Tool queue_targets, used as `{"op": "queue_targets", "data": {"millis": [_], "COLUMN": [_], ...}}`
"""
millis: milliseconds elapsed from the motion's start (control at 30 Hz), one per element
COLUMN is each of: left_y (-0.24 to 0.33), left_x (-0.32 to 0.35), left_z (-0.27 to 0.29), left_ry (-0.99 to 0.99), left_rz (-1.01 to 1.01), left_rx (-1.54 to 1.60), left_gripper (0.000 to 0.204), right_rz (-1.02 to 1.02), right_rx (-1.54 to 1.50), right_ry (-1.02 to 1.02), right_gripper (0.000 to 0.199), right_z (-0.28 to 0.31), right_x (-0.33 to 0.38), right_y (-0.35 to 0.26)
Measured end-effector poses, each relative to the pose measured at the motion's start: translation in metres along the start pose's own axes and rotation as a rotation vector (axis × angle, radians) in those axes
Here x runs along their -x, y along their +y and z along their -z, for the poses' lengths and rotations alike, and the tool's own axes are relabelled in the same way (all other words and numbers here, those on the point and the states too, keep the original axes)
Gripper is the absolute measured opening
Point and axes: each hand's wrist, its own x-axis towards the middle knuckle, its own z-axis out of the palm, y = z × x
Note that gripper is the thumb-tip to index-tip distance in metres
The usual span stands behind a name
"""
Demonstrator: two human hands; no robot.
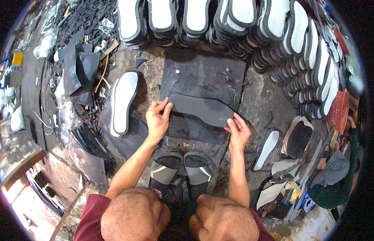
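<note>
A dark grey shoe sole [201,109] is stretched level between my two hands, over a black rubber sheet [203,76] on the floor. My left hand [158,118] pinches its narrower left end between thumb and fingers. At the broader right end, my right hand [238,130] grips the edge the same way. To the left of my left hand lies a small stack of soles topped by a white one [124,102]. A white-faced sole [268,149] rests on the floor to the right of my right hand.
Tall stacks of black-edged soles with white tops [196,16] curve round the far side and right. Dark rubber scraps [88,66] pile up at the left. A red basket [338,111] stands at the right. Black sandals [167,166] are on my feet.
</note>
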Motion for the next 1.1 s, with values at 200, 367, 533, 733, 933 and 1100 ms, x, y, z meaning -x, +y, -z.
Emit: {"op": "queue_targets", "data": {"millis": [200, 367, 533, 733, 933, 1100], "left_y": [-0.002, 0.007, 0.003, 0.034, 0.058, 0.118], "left_x": [-0.004, -0.006, -0.006, -0.020, -0.046, -0.086], "left_z": [-0.002, 0.002, 0.002, 0.007, -0.014, -0.018], "left_ry": [0.023, -0.005, 0.002, -0.183, -0.582, -0.980], "left_rz": [0.063, 0.079, 0.029, -0.619, -0.705, -0.543], "left_rx": [0.045, -0.031, -0.005, -0.494, -0.583, -1.007], "left_gripper": [0.028, 0.029, 0.028, 0.055, 0.060, 0.062], "right_rz": [0.003, 0.083, 0.030, 0.549, 0.467, 0.219], "right_rx": [0.038, 0.211, 0.221, 0.923, 0.483, 0.314], "right_ry": [0.023, 0.076, 0.057, 0.278, 0.118, -0.296], "right_gripper": [0.044, 0.041, 0.040, 0.049, 0.049, 0.035], "right_z": [-0.003, -0.005, -0.006, -0.018, -0.029, -0.045], "right_x": [0.002, 0.000, -0.005, 0.011, 0.056, 0.104], "right_y": [-0.001, -0.005, -0.009, -0.038, -0.034, -0.003]}}
